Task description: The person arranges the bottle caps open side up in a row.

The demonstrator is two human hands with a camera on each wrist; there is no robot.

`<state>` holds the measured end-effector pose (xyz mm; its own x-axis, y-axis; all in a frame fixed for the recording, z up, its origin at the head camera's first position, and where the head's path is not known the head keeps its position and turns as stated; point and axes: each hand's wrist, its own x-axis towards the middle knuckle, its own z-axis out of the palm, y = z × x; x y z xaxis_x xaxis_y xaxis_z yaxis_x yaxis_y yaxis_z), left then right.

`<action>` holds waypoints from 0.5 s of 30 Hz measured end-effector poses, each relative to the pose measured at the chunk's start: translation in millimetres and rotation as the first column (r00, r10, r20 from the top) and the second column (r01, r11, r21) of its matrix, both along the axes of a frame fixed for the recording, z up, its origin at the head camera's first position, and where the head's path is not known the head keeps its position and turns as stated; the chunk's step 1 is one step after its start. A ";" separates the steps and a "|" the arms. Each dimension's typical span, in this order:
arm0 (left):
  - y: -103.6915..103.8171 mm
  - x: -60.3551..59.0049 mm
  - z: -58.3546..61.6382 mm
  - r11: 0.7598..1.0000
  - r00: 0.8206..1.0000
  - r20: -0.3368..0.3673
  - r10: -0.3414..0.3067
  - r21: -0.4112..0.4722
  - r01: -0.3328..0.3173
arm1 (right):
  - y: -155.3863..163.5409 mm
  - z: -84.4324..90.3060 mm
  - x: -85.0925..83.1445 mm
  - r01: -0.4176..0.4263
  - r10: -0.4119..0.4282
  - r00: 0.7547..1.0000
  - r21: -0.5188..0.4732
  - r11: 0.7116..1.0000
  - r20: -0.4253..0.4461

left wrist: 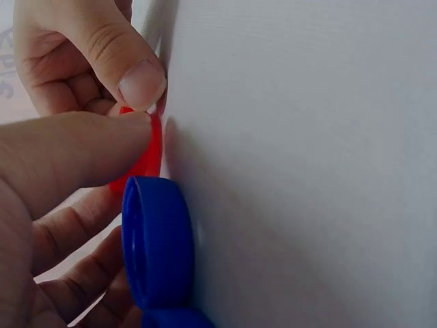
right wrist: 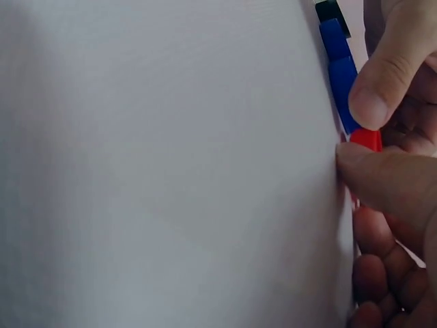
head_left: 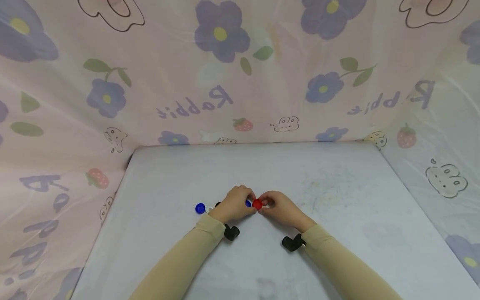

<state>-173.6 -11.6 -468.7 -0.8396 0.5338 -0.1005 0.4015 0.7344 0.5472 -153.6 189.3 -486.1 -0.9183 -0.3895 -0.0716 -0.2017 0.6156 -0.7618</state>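
A small red bottle cap (head_left: pixel 257 204) lies open side up on the white table between both hands. My left hand (head_left: pixel 236 203) holds its left side, the thumb (left wrist: pixel 89 147) in front and the fingers curled behind. From the other side my right hand (head_left: pixel 281 207) pinches the same cap with thumb and fingers. Right beside the red cap, under my left hand, stands a blue cap (left wrist: pixel 171 239). The right wrist view shows another blue cap (right wrist: pixel 332 37) and a dark cap (right wrist: pixel 334 17) following it in a row. My left hand hides part of this row in the head view.
At the row's left end lie a blue cap (head_left: pixel 200 208), a white cap (head_left: pixel 210 208) and a black cap (head_left: pixel 218 204). Black wrist cameras (head_left: pixel 231 232) hang below the sleeves. A printed curtain (head_left: pixel 277 91) surrounds the white table (head_left: pixel 337 258) at the back and sides.
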 end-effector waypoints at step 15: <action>-2.1 7.0 1.0 0.997 0.999 -0.043 -0.018 -0.074 0.015 | 5.5 4.4 0.7 0.019 -0.019 1.000 0.051 0.999 0.014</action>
